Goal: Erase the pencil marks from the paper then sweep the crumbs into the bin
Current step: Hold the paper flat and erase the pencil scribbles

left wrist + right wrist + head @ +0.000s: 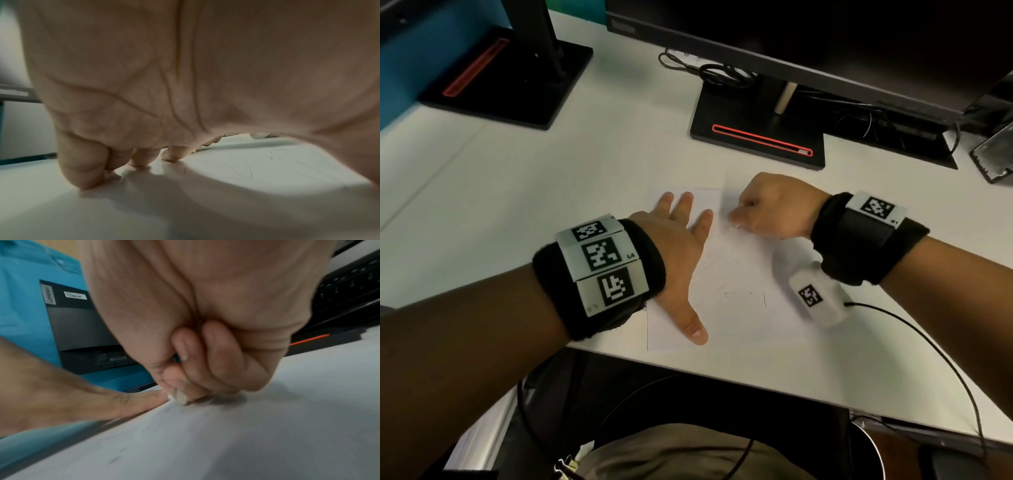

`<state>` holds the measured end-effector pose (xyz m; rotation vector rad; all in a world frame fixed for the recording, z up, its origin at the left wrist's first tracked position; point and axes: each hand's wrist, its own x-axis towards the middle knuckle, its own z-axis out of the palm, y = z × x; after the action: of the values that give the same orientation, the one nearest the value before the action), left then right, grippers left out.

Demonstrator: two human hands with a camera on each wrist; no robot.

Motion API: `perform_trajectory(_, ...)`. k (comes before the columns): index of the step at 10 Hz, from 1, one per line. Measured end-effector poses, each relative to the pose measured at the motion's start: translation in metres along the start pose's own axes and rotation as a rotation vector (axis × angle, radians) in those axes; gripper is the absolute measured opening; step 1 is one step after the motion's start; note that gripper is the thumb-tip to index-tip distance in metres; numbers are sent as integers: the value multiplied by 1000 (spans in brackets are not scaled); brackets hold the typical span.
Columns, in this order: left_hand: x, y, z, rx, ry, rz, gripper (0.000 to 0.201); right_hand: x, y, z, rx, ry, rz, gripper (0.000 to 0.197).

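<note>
The paper point(739, 308) lies at the near edge of the white bench point(517, 205). The left hand point(674, 250) presses it flat, fingers spread. The right hand point(774, 209) pinches a small eraser point(180, 397) against the paper's far part, by faint pencil marks point(743, 291). A monitor point(82, 324) reads "Lenovo".

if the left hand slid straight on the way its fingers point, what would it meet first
Probably nothing soon: the left hand lies flat on the paper, fingers pointing up the bare desk. The monitor stand sits right of that line, though depth is unclear.
</note>
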<state>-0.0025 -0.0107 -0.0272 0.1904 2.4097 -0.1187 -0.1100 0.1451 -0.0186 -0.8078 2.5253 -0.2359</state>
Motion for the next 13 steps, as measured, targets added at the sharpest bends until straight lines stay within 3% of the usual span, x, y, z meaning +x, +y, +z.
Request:
perform_trajectory(1,0,0,0,-4,-1,-3,170,-7,-10,12,-59,-61,-97,49)
perform_trajectory(2,-1,-1,0,-10,-6,3,169,-3,-8,7,-48,-81,-86,49)
perform_trajectory(3,-2,-1,-1,-5,-8,7,169,7,-1,-5,-57,-4,-25,48)
perform_trajectory(4,-1,-1,-2,-9,-10,4,169,1,-12,8,-101,-60,-110,48)
perform_trajectory(5,-1,-1,-2,-9,-15,5,168,3,-7,5,-64,-96,-98,49)
perform_trajectory(6,-4,0,-3,-5,-22,6,167,16,8,-12,-56,1,6,48)
perform_trajectory(8,-2,-1,-1,-6,-6,12,168,11,-1,0,-87,-102,-116,48)
perform_trajectory(9,-3,-1,-1,-3,-13,11,168,20,10,-16,-134,-17,-45,48)
perform_trajectory(11,-1,-1,-1,-1,-9,8,168,18,9,-5,-83,-83,-101,47)
perform_trajectory(12,-2,-1,-1,1,-8,10,168,26,15,-18,-48,-33,-11,44)
perform_trajectory(13,-2,-1,-1,2,-5,13,168,25,7,-10,-96,-44,-74,45)
